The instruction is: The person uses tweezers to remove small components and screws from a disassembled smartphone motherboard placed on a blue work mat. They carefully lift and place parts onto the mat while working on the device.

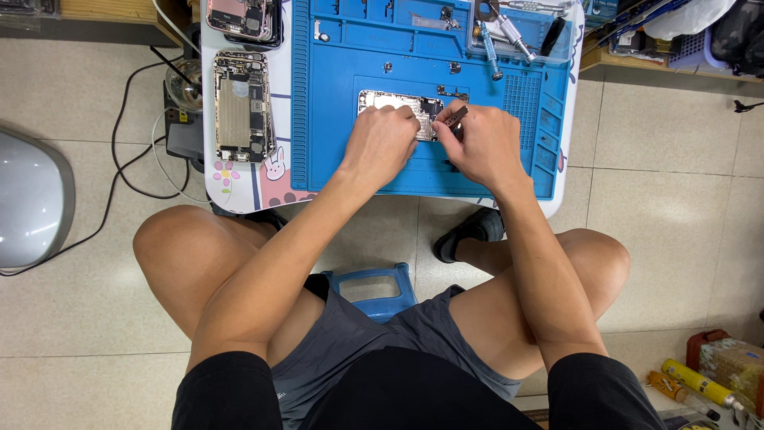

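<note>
An opened phone housing (pixel 390 101) lies on the blue work mat (pixel 334 95), its metal inside facing up. My left hand (pixel 382 143) rests over its near edge, fingers curled down onto it. My right hand (pixel 481 143) sits just to the right and pinches a small dark flat part (pixel 455 117) over the housing's right end. Both hands nearly touch above the phone, hiding its lower half.
Another opened phone body (pixel 241 106) lies on the white table left of the mat, and a third (pixel 243 17) further back. A clear tray with screwdrivers (pixel 509 32) stands at the mat's far right. Cables (pixel 131 151) trail on the tiled floor at left. Bottles (pixel 700 384) stand at lower right.
</note>
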